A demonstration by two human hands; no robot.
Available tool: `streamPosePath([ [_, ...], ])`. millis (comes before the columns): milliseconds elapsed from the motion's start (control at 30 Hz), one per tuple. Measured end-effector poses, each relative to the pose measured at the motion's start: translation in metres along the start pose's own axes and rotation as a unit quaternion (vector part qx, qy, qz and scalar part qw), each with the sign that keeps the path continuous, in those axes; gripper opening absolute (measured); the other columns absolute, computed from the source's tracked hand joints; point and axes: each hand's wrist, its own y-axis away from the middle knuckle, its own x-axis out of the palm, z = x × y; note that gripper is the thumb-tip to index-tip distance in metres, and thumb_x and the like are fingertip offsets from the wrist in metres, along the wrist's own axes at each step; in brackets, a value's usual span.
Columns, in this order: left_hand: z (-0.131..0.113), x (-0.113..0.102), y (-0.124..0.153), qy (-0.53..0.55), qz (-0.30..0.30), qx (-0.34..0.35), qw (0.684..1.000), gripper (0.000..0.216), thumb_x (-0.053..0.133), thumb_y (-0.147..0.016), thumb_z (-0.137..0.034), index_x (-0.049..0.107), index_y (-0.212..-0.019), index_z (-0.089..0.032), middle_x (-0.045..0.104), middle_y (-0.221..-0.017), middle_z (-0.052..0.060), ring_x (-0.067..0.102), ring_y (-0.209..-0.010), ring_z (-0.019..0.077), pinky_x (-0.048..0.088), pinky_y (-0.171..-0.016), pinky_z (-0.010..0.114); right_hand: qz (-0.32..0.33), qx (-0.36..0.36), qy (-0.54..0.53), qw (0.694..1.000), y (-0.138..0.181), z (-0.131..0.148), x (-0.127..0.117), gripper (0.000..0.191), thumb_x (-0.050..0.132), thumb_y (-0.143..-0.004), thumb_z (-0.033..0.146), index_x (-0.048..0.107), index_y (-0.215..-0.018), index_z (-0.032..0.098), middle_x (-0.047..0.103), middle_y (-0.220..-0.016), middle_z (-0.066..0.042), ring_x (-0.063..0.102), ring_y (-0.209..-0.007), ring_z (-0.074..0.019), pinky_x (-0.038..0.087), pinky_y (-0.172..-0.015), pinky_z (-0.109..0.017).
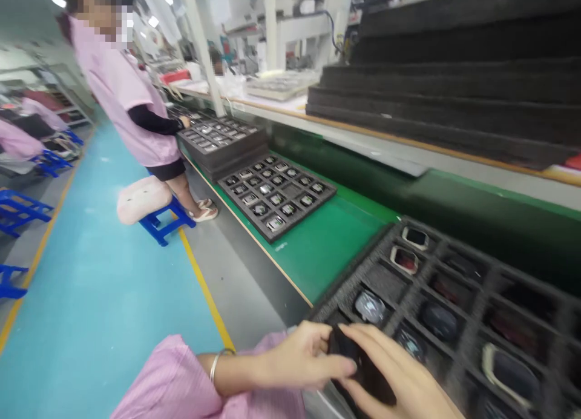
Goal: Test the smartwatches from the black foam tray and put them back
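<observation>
I see one small black piece (338,346). It is dark and flat, with a dull look, and it has no bright marks that I can make out. It is blurry, so I cannot tell just what it is. It sits low, close to me, right at the near corner of the black foam tray (349,273) on the worktop. My left hand (299,358) pinches its left end with thumb and fingers. My right hand (399,382) lies over its other end, fingers stretched out on top, so much of the piece is hidden. It lies tilted, one end up by my left thumb and the other end lower, under my right hand.
</observation>
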Motion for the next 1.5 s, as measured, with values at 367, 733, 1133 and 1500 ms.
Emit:
streamPosePath([
  [367, -0.013, 0.003, 0.012, -0.096, -0.002, -0.004, 0.995, 0.018, 0.063, -0.083, -0.028, 0.061, -0.088, -0.011, 0.054, -0.074, 0.000, 0.047, -0.070, 0.0122, 0.038, -0.066, 0.023, 0.053, 0.077, -0.140, 0.986, -0.007, 0.018, -0.008, 0.038, 0.066, -0.076, 0.015, 0.056, -0.113, 0.015, 0.065, -0.103, -0.011, 0.063, -0.094, -0.0242, 0.055, -0.084, -0.040],
  [733, -0.009, 0.002, 0.012, -0.116, -0.005, -0.005, 0.993, 0.014, 0.061, -0.083, -0.024, 0.058, -0.090, -0.012, 0.049, -0.073, -0.002, 0.042, -0.067, 0.0110, 0.035, -0.062, 0.022, 0.041, 0.058, -0.111, 0.991, -0.007, 0.018, -0.007, 0.040, 0.067, -0.075, 0.015, 0.058, -0.114, 0.012, 0.065, -0.103, -0.012, 0.064, -0.093, -0.0256, 0.055, -0.083, -0.042],
  [1133, -0.004, 0.003, 0.012, -0.118, 0.003, 0.003, 0.993, 0.017, 0.061, -0.085, -0.025, 0.060, -0.096, -0.012, 0.055, -0.082, 0.001, 0.047, -0.076, 0.0131, 0.039, -0.070, 0.024, 0.044, 0.045, -0.098, 0.993, -0.005, 0.019, -0.007, 0.037, 0.065, -0.077, 0.017, 0.058, -0.113, 0.011, 0.064, -0.101, -0.013, 0.062, -0.091, -0.0254, 0.053, -0.080, -0.041],
  [1500, -0.008, -0.030, 0.042, -0.033, 0.301, -0.154, 0.941, 0.059, 0.082, -0.064, -0.042, 0.049, -0.106, -0.016, 0.063, -0.085, 0.003, 0.048, -0.058, 0.0071, 0.037, -0.056, 0.021, 0.025, 0.096, -0.048, 0.994, -0.018, 0.012, -0.015, 0.034, 0.075, -0.074, 0.026, 0.061, -0.102, 0.013, 0.065, -0.103, -0.010, 0.059, -0.095, -0.0249, 0.047, -0.085, -0.040],
])
